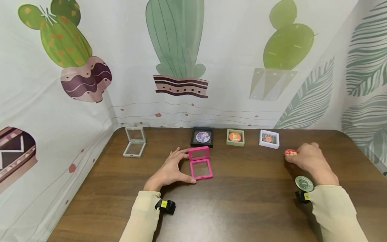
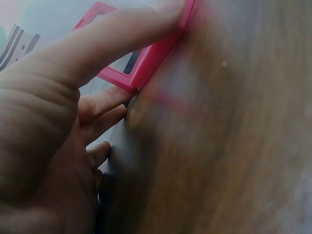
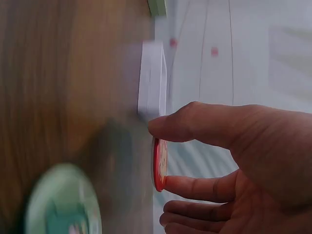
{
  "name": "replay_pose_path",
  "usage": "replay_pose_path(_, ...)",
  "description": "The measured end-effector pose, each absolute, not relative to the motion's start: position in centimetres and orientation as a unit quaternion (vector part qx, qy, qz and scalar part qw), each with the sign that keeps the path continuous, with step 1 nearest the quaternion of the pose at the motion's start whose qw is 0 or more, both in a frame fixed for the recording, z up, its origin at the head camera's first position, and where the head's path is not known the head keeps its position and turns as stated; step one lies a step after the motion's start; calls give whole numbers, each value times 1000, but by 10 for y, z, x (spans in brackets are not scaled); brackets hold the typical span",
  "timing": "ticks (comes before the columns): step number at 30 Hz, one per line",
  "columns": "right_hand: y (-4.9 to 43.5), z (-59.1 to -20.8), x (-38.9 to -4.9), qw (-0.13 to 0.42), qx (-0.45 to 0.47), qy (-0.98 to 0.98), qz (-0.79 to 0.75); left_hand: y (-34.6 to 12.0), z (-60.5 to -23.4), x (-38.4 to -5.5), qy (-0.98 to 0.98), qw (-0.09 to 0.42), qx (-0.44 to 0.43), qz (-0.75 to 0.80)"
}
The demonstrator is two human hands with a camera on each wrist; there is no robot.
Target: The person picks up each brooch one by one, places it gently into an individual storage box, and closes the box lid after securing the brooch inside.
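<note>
A pink display case (image 1: 201, 168) lies open on the table, its lid raised behind its clear-windowed base. My left hand (image 1: 170, 170) holds it from the left side, thumb at the near corner and index finger by the lid. Close up in the left wrist view, the thumb crosses in front of the pink case (image 2: 155, 57). My right hand (image 1: 312, 162) pinches a red round badge (image 1: 291, 152) by its edge between thumb and index finger, as the badge (image 3: 159, 165) in the right wrist view shows. A green round badge (image 1: 304, 183) lies beneath the right wrist.
Along the table's back edge stand a black case (image 1: 192, 141) with a purple badge, a green case (image 1: 235, 143) with a red-orange badge and a white case (image 1: 269, 145) with a dark badge. An open grey-white case (image 1: 133, 155) sits at the back left of the wooden table (image 1: 242, 201).
</note>
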State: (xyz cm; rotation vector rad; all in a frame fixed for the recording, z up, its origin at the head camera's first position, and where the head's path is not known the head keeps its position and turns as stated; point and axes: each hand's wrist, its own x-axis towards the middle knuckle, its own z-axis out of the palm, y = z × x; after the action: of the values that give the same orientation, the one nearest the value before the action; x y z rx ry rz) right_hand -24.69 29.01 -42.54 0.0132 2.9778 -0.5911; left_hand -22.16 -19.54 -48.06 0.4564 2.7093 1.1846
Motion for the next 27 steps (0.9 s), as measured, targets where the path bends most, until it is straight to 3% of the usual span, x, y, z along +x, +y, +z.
replay_pose_path(27,160,-440,-233,-42,-134,962,-234,-196,-482,-221,903,56,169,392)
